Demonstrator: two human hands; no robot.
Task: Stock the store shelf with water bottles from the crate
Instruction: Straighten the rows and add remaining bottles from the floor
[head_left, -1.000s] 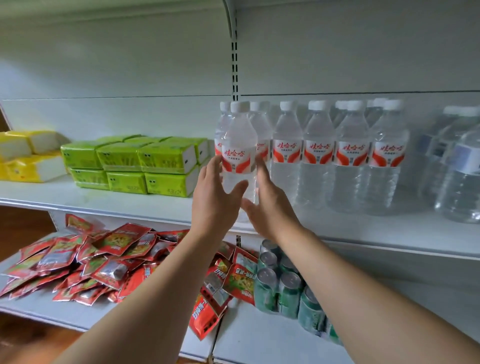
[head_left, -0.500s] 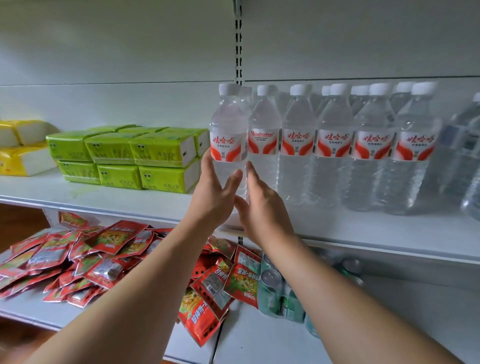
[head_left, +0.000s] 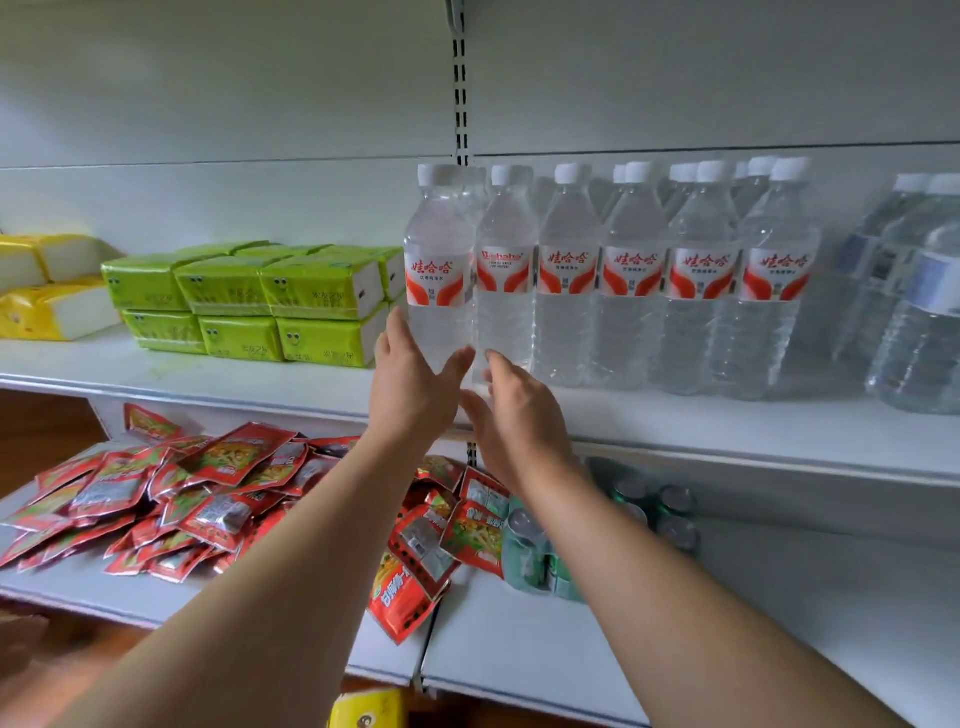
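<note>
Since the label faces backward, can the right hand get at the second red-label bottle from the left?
Probably yes. The right hand is open just in front of that second bottle, low on its body, with nothing between them; the left hand is at the neighbouring end bottle.

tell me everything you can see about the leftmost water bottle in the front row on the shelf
The leftmost water bottle is clear plastic with a white screw cap and a white-and-red label bearing red Chinese characters. It looks full and stands upright near the front of the white shelf, close against the next bottle. The left hand is open at its lower body, fingers at its left side; whether they touch is unclear.
</note>
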